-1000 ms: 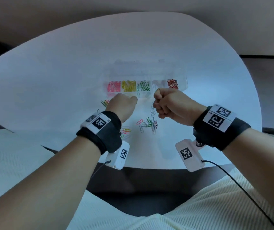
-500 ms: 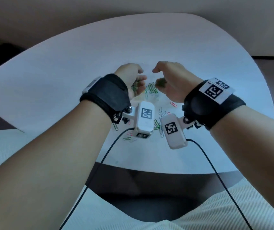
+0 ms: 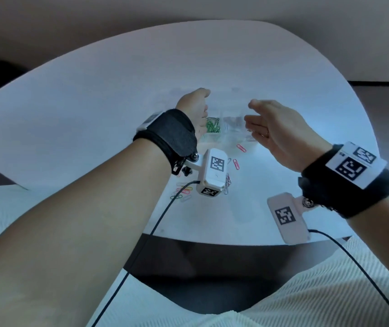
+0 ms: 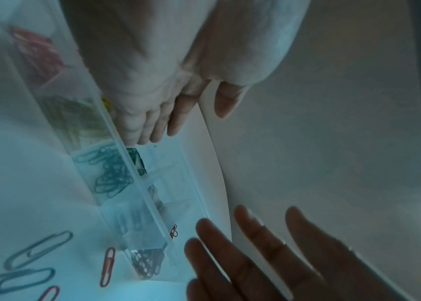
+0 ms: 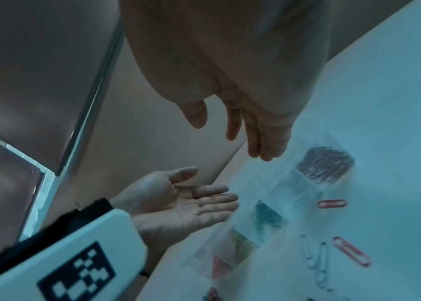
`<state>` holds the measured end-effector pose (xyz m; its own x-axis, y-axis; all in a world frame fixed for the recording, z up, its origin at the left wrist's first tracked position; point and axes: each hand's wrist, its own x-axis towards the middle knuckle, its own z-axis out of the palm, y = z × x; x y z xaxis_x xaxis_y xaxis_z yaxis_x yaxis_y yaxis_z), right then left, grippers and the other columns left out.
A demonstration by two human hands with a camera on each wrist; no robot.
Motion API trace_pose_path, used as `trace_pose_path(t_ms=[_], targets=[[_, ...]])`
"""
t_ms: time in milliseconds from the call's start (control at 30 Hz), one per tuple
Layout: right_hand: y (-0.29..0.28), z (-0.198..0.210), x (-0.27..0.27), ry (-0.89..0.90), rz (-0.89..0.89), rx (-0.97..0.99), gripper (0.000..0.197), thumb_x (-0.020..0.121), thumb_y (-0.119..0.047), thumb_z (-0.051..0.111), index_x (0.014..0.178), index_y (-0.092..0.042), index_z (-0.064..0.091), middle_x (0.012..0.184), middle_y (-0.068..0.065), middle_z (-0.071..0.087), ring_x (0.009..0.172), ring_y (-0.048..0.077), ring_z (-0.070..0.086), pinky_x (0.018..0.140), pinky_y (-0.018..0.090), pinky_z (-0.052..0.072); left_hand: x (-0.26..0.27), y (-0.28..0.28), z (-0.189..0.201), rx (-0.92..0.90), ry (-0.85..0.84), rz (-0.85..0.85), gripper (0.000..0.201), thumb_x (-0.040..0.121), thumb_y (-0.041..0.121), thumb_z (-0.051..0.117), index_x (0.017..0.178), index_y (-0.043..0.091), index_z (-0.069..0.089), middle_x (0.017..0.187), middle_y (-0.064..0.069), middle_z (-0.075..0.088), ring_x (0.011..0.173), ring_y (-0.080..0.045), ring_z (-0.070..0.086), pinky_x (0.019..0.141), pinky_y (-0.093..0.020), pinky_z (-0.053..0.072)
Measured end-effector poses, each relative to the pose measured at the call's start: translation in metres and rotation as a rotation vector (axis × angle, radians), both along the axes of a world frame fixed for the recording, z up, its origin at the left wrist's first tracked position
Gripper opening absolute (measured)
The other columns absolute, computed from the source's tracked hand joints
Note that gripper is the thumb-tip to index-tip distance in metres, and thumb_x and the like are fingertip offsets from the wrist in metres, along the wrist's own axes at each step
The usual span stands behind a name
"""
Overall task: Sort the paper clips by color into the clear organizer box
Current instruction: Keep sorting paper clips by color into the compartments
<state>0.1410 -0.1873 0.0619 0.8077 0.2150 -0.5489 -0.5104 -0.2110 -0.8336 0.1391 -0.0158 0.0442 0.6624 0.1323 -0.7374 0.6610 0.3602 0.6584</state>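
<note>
Above the clear plastic organizer box (image 3: 230,128), left hand (image 3: 194,107) and right hand (image 3: 276,133) hovered spread wide, empty; pinching single loose red paper clips (image 3: 241,147) would likely suit best.

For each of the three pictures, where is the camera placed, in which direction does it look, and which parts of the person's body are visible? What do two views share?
Head: on the head, looking forward and down at the white table; shows both forearms, left hand, right hand.
Left wrist: along the left palm at the clear organizer box; right hand's fingers below.
Right wrist: along the right palm; the left hand's open palm faces it.
Shared: both wrist views show the green paper clips and loose red clips on the table.
</note>
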Motion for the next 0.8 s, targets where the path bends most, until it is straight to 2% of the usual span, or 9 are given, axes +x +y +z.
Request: trace_pose_path(t_ms=[67, 133, 167, 267, 367, 433, 533, 633, 800], targets=[[-0.011, -0.002, -0.007, -0.053, 0.055, -0.078, 0.025, 0.095, -0.033, 0.057, 0.114, -0.018, 0.063, 0.112, 0.002, 0.067, 0.104, 0.016, 0.063, 0.092, 0.028, 0.048, -0.002, -0.002, 0.005, 0.051, -0.035, -0.007, 0.03, 0.098, 0.032, 0.048, 0.112, 0.006, 0.05, 0.099, -0.009, 0.043, 0.085, -0.022, 0.044, 0.083, -0.031, 0.044], [-0.02, -0.007, -0.014, -0.123, 0.129, -0.19, 0.012, 0.094, -0.026, 0.06, 0.1, -0.018, 0.067, 0.099, 0.003, 0.071, 0.094, 0.02, 0.067, 0.087, 0.033, 0.052, -0.008, -0.004, 0.01, 0.13, -0.087, -0.025, 0.033, 0.098, 0.026, 0.05, 0.121, 0.004, 0.055, 0.105, -0.01, 0.051, 0.093, -0.024, 0.05, 0.092, -0.032, 0.045], [-0.024, -0.011, -0.018, -0.169, 0.186, -0.258, 0.007, 0.092, -0.022, 0.062, 0.094, -0.019, 0.067, 0.092, 0.003, 0.072, 0.085, 0.019, 0.069, 0.082, 0.034, 0.054, -0.014, -0.004, 0.014, 0.197, -0.122, -0.044, 0.03, 0.097, 0.021, 0.052, 0.12, 0.004, 0.058, 0.103, -0.01, 0.055, 0.092, -0.024, 0.054, 0.09, -0.032, 0.048], [-0.031, -0.025, -0.028, -0.339, 0.486, -0.558, 0.005, 0.088, -0.02, 0.067, 0.088, -0.023, 0.07, 0.074, -0.008, 0.068, 0.066, 0.009, 0.065, 0.064, 0.023, 0.05, -0.035, -0.005, 0.016, 0.488, -0.24, -0.209, 0.013, 0.091, 0.009, 0.054, 0.095, 0.012, 0.066, 0.085, -0.004, 0.066, 0.072, -0.018, 0.061, 0.07, -0.03, 0.055], [-0.026, -0.04, -0.038, -0.377, 0.684, -0.738, 0.01, 0.083, -0.03, 0.074, 0.087, -0.021, 0.074, 0.074, -0.008, 0.066, 0.068, 0.011, 0.061, 0.058, 0.018, 0.044, -0.064, -0.01, 0.006, 0.688, -0.245, -0.459, 0.014, 0.088, 0.006, 0.06, 0.084, 0.019, 0.064, 0.082, 0.001, 0.067, 0.069, -0.014, 0.062, 0.062, -0.026, 0.05], [-0.019, -0.051, -0.043, -0.375, 0.69, -0.78, 0.025, 0.075, -0.041, 0.079, 0.079, -0.018, 0.072, 0.074, -0.002, 0.068, 0.064, 0.013, 0.062, 0.057, 0.024, 0.048, -0.083, -0.015, -0.008, 0.767, -0.197, -0.579, 0.013, 0.085, 0.009, 0.063, 0.083, 0.021, 0.064, 0.084, 0.003, 0.067, 0.073, -0.015, 0.062, 0.064, -0.026, 0.049], [-0.009, -0.065, -0.053, -0.382, 0.692, -0.849, 0.035, 0.069, -0.047, 0.082, 0.076, -0.016, 0.066, 0.071, 0.0, 0.065, 0.064, 0.015, 0.06, 0.054, 0.025, 0.045, -0.098, -0.017, -0.032, 0.864, -0.11, -0.644, 0.009, 0.082, 0.015, 0.064, 0.081, 0.024, 0.065, 0.083, 0.005, 0.065, 0.076, -0.015, 0.061, 0.066, -0.025, 0.05], [-0.007, -0.075, -0.061, -0.365, 0.736, -0.884, 0.031, 0.071, -0.041, 0.081, 0.078, -0.015, 0.067, 0.076, 0.005, 0.067, 0.071, 0.022, 0.063, 0.059, 0.026, 0.048, -0.104, -0.019, -0.044, 0.946, -0.072, -0.705, 0.005, 0.081, 0.018, 0.066, 0.081, 0.022, 0.065, 0.087, 0.004, 0.064, 0.081, -0.018, 0.062, 0.071, -0.027, 0.05], [-0.013, -0.081, -0.057, -0.327, 0.671, -0.831, 0.015, 0.075, -0.028, 0.076, 0.077, -0.014, 0.073, 0.076, 0.007, 0.07, 0.071, 0.022, 0.066, 0.06, 0.026, 0.052, -0.106, -0.03, -0.055, 1.063, -0.097, -0.85, 0.008, 0.083, 0.024, 0.067, 0.087, 0.017, 0.065, 0.091, 0.0, 0.064, 0.087, -0.021, 0.06, 0.075, -0.029, 0.048]])
